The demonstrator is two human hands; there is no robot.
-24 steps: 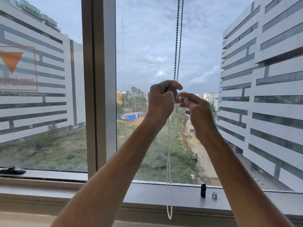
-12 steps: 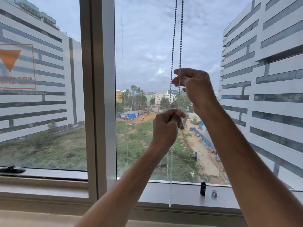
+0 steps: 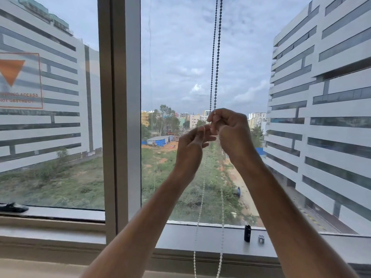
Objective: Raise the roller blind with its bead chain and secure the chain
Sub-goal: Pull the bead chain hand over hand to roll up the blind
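Observation:
The bead chain (image 3: 215,57) hangs as two strands in front of the right window pane, running from the top edge down past the sill. My right hand (image 3: 230,133) is closed on the strands at mid-height. My left hand (image 3: 192,145) is just left of and slightly below it, fingers loosely spread and blurred; whether it touches a strand I cannot tell. Below the hands the strands spread apart and hang to the bottom edge. The roller blind itself is out of view above.
A thick vertical window frame post (image 3: 120,117) stands left of my hands. On the sill (image 3: 200,237) sit a small black cylinder (image 3: 247,233) and a small grey fitting (image 3: 261,238). A black window handle (image 3: 12,207) lies at the far left.
My right hand has come down with the chain from above to mid-height. My left hand has risen from below to beside it and its fingers have loosened.

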